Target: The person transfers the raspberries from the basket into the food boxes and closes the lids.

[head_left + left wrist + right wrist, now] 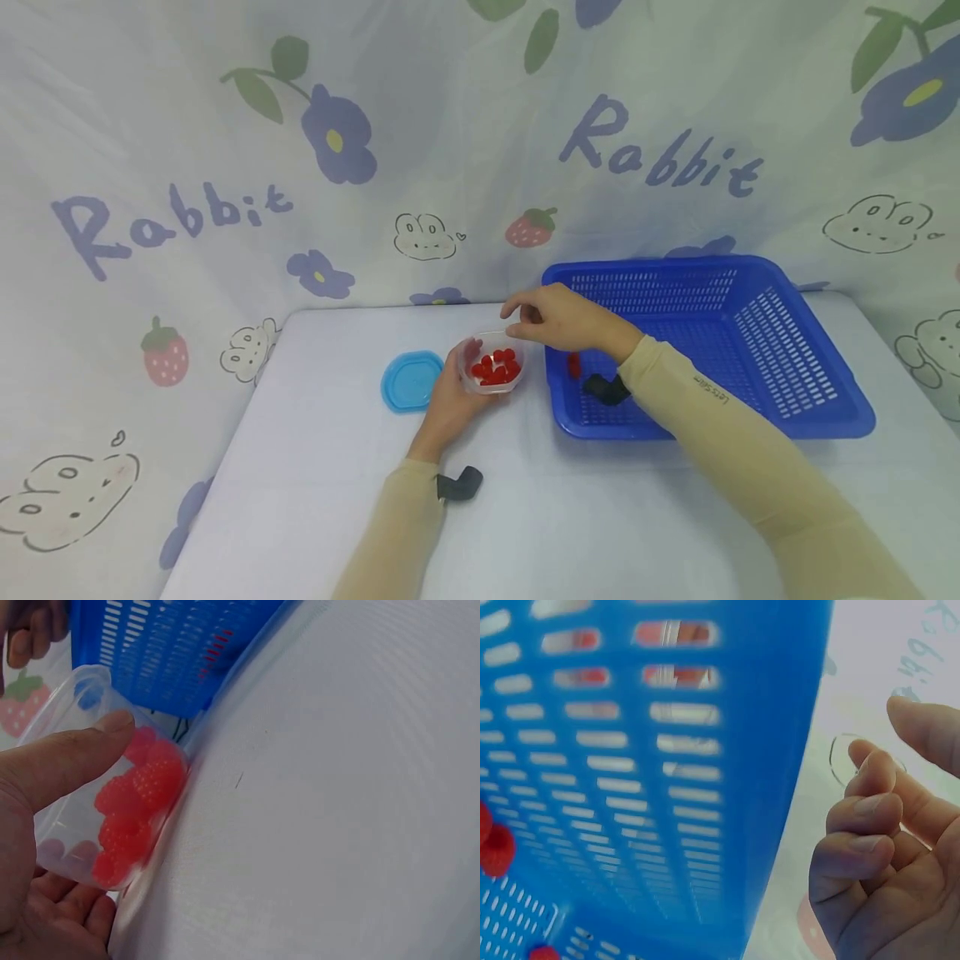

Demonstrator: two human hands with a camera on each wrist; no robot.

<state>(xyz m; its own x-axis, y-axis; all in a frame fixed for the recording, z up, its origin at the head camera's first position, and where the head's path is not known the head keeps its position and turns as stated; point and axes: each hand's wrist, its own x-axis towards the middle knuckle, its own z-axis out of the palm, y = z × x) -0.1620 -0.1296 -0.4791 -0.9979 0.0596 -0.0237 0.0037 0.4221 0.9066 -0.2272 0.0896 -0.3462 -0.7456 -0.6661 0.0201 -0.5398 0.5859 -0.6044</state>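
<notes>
My left hand (448, 410) grips a clear plastic cup (71, 787), thumb along its near side and fingers round the other. Several red raspberries (497, 372) lie at the bottom of the cup; through its wall the left wrist view shows their bumpy skins. Over the far right of the cup's rim hovers my right hand (561, 318). Its thumb and index finger stand apart with nothing between them, and the other fingers are loosely curled, as the right wrist view shows.
A blue slotted basket (757, 350) stands right of the cup, under my right forearm. More raspberries (496, 851) lie inside it. Left of the cup, a light blue lid (411, 382) lies on the white table (330, 467). A printed curtain (465, 150) hangs behind.
</notes>
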